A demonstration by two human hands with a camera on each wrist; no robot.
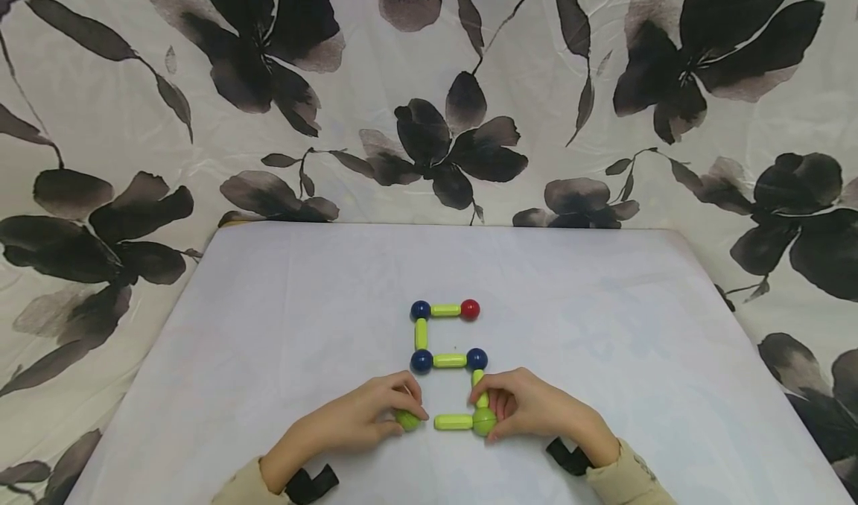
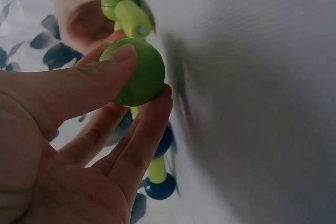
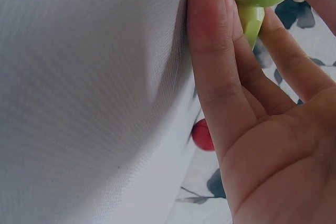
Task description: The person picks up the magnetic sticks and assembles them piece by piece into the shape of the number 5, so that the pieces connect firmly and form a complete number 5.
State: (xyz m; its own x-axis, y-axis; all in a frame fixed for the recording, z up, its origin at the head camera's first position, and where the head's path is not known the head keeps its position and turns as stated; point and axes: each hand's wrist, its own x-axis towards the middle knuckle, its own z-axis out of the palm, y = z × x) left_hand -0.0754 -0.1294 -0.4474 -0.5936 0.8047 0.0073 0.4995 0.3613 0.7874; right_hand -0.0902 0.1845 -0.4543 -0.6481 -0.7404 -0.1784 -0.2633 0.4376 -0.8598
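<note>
Between thumb and fingers, my left hand (image 1: 362, 414) pinches a loose green ball (image 2: 140, 77). It is just left of the free end of a yellow-green rod (image 1: 453, 421). That rod joins a second green ball (image 1: 485, 421), which my right hand (image 1: 541, 410) grips at its right side, with fingers around the upright rod (image 1: 479, 387) above. The upright rod leads to a dark blue ball (image 1: 477, 358). More rods and blue balls continue the angular chain up to a red ball (image 1: 470, 310). In the right wrist view, fingers partly cover the held ball.
The chain lies on a white-covered table (image 1: 322, 289). Behind the table's far edge hangs a pale cloth (image 1: 375, 65) with dark flowers. A black strap (image 1: 312, 484) is at the left wrist and another strap (image 1: 568, 457) at the right.
</note>
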